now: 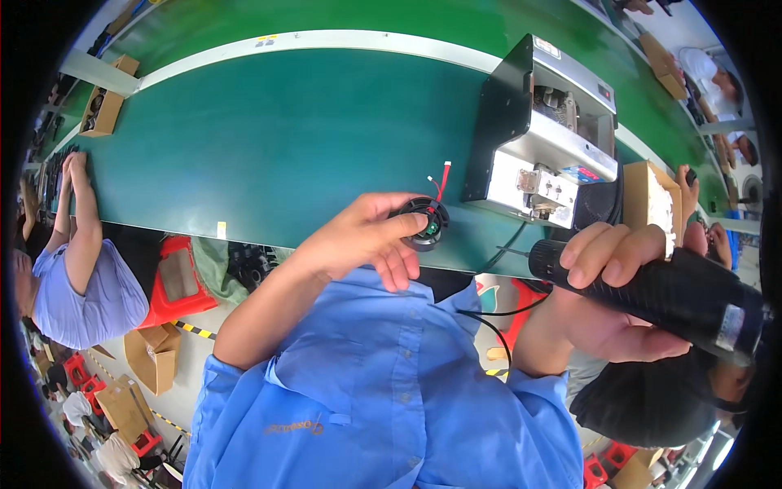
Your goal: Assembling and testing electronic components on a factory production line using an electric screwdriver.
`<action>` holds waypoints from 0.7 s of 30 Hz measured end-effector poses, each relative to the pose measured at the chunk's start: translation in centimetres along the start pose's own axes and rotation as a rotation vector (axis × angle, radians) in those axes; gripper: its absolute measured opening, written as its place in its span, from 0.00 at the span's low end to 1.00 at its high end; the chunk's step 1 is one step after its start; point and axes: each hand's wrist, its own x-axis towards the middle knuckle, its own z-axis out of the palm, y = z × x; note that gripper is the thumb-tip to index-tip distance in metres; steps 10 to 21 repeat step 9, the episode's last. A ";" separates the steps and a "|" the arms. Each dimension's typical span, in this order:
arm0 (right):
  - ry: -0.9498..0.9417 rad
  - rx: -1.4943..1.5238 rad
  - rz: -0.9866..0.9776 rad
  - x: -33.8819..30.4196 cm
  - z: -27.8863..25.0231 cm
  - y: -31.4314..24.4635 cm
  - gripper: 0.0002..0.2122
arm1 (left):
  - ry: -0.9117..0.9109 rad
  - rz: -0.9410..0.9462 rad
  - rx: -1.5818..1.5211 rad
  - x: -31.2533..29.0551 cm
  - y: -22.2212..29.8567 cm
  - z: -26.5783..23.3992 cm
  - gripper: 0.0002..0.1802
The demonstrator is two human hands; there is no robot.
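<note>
My left hand [371,236] is closed on a small round black housing [441,213] at the front edge of the green bench. Its thumb presses near a green circuit board in the middle of the part. Red wires [445,181] with white plugs stick out from the far side. In my right hand [607,285] is a black electric screwdriver [692,306], its fingers wrapped round the body. The thin bit [513,251] points left toward the housing, apart from it. A black cord [498,314] hangs in front of my blue shirt.
A metal-and-black machine [538,130] stands on the green bench [309,138] to the right, with an open cardboard box [652,200] beside it. Another small carton [102,110] is at the far left. A person in light blue [90,285] sits at left; a dark-haired person is close at right.
</note>
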 end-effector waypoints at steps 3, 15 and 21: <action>0.008 0.005 0.031 -0.2 -0.5 0.3 0.47 | -0.007 -0.016 0.007 -0.2 0.3 -0.5 0.19; -0.067 -0.008 0.050 -0.6 -0.9 0.2 0.46 | 0.012 0.053 0.330 -0.5 0.2 -2.0 0.24; -0.067 -0.008 0.050 -0.6 -0.9 0.2 0.46 | 0.012 0.053 0.330 -0.5 0.2 -2.0 0.24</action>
